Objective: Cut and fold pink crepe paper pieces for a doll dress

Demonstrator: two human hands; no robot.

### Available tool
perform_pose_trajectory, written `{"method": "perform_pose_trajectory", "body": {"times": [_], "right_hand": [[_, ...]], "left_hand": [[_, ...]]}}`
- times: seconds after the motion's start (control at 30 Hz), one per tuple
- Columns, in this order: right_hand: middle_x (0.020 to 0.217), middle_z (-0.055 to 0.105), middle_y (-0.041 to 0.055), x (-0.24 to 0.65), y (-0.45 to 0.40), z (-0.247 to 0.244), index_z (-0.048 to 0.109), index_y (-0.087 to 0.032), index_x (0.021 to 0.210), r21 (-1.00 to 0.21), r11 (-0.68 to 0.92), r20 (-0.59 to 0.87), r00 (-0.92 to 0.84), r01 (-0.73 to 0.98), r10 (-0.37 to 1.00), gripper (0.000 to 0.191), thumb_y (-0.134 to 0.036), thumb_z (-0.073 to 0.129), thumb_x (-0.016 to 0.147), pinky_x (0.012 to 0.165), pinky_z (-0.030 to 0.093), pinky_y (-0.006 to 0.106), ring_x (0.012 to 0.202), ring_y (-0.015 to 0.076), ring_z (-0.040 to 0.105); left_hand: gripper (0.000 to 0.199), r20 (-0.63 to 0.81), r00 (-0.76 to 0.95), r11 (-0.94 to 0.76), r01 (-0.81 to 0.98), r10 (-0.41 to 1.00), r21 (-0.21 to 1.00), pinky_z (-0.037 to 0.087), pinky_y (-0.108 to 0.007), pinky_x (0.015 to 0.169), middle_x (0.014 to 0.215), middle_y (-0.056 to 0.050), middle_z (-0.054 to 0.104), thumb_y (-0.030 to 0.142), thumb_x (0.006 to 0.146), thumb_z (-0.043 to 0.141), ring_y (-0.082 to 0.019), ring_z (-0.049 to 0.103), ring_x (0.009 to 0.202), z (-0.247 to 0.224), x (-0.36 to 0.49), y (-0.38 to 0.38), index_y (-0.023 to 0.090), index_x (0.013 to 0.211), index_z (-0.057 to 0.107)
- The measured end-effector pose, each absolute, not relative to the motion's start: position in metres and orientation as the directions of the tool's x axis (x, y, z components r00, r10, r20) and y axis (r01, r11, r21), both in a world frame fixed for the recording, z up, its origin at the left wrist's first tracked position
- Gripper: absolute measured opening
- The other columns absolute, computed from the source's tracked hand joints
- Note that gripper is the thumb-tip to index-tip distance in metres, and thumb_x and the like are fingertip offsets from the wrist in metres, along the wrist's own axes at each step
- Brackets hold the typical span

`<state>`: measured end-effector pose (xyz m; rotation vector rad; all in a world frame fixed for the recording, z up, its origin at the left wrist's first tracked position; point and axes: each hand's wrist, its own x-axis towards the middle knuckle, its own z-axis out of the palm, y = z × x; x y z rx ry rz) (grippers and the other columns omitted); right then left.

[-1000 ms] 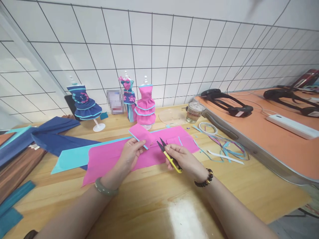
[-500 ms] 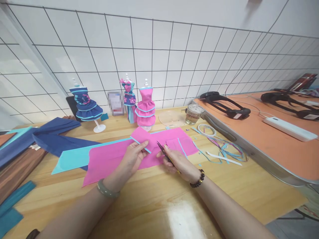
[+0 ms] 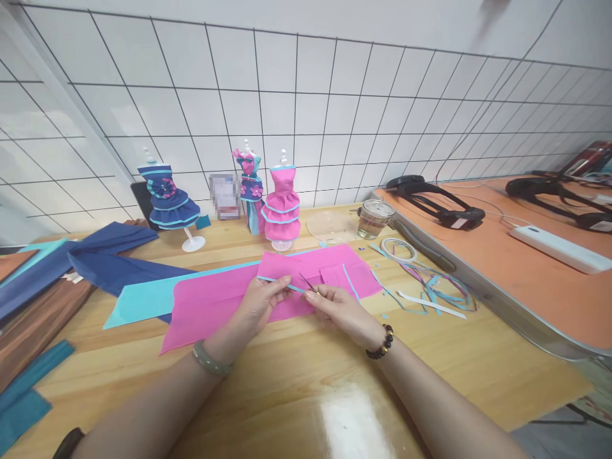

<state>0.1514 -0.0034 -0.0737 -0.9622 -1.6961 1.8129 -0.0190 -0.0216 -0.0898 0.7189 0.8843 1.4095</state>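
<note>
My left hand (image 3: 262, 301) pinches a small pink fabric piece (image 3: 273, 267) with a light-blue edge, held just above the long pink cloth (image 3: 210, 305) spread on the wooden table (image 3: 296, 389). My right hand (image 3: 340, 310) grips small thread snips (image 3: 306, 284); only the dark blade tips show, pointing at the blue edge of the small piece. The two hands almost touch over the pink cloth.
Three doll dresses on stands line the tiled wall: a navy one (image 3: 168, 203), a mixed one (image 3: 250, 185), a pink one (image 3: 282, 204). A glass jar (image 3: 373, 218), a tape roll (image 3: 396, 247) and ribbon scraps (image 3: 433, 293) lie right. Navy cloth (image 3: 95, 258) lies left; an orange table (image 3: 507, 255) holds headsets.
My hands dropped toward the table and drew together. The small pink piece tilted flatter, and the snips' yellow handle vanished inside my right hand, leaving only the tips at the blue edge.
</note>
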Motion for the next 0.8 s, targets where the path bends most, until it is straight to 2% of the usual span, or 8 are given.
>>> {"method": "perform_pose_trajectory", "body": {"times": [0.27,0.43,0.6,0.7,0.8], "right_hand": [[0.048,0.030,-0.0078,0.153,-0.003,-0.069,0.056,-0.017,0.080,-0.979,-0.152,-0.203,-0.564,0.138,0.801,0.048,-0.062,0.040,0.078,0.037,0.016,0.020,0.039,0.0055,0.023],[0.049,0.022,-0.0095,0.153,0.000,-0.069,0.057,-0.014,0.084,-0.980,-0.197,-0.173,-0.495,0.004,0.852,0.046,-0.059,0.048,0.075,0.038,0.013,0.020,0.040,0.0047,0.018],[0.047,0.023,-0.0098,0.153,0.002,-0.073,0.051,-0.016,0.071,-0.987,-0.145,-0.101,-0.445,-0.066,0.890,0.035,-0.050,0.057,0.074,0.039,0.013,0.022,0.040,0.0043,0.018],[0.045,0.025,-0.0093,0.152,0.001,-0.074,0.044,-0.018,0.060,-0.990,-0.132,-0.093,-0.451,-0.055,0.888,0.036,-0.047,0.060,0.071,0.040,0.012,0.022,0.040,0.0043,0.018],[0.045,0.028,-0.0088,0.151,0.001,-0.073,0.041,-0.019,0.057,-0.991,-0.135,-0.120,-0.431,-0.004,0.895,0.037,-0.047,0.063,0.068,0.040,0.012,0.023,0.040,0.0047,0.020]], "left_hand": [[0.023,-0.067,-0.123,-0.006,-0.512,0.990,0.859,0.047,-0.025,0.066,0.082,-0.004,0.067,0.021,0.064,0.071,-0.014,0.061,0.073,-0.090,-0.025,-0.018,0.016,0.084,0.064],[0.028,-0.056,-0.130,-0.005,-0.421,0.990,0.907,0.047,-0.030,0.073,0.086,-0.006,0.069,0.023,0.063,0.072,-0.017,0.062,0.077,-0.095,-0.023,-0.018,0.015,0.088,0.064],[0.029,-0.006,-0.041,-0.007,-0.319,0.999,0.948,0.045,-0.034,0.081,0.092,-0.008,0.069,0.025,0.065,0.070,-0.022,0.062,0.085,-0.096,-0.018,-0.022,0.014,0.091,0.065],[0.028,-0.002,0.056,0.016,-0.250,0.998,0.968,0.045,-0.035,0.082,0.093,-0.009,0.069,0.026,0.066,0.069,-0.023,0.061,0.089,-0.092,-0.016,-0.024,0.013,0.091,0.066],[0.029,-0.009,0.075,0.026,-0.227,0.997,0.973,0.046,-0.035,0.082,0.093,-0.009,0.069,0.026,0.066,0.068,-0.023,0.062,0.087,-0.091,-0.015,-0.025,0.014,0.092,0.066]]}}
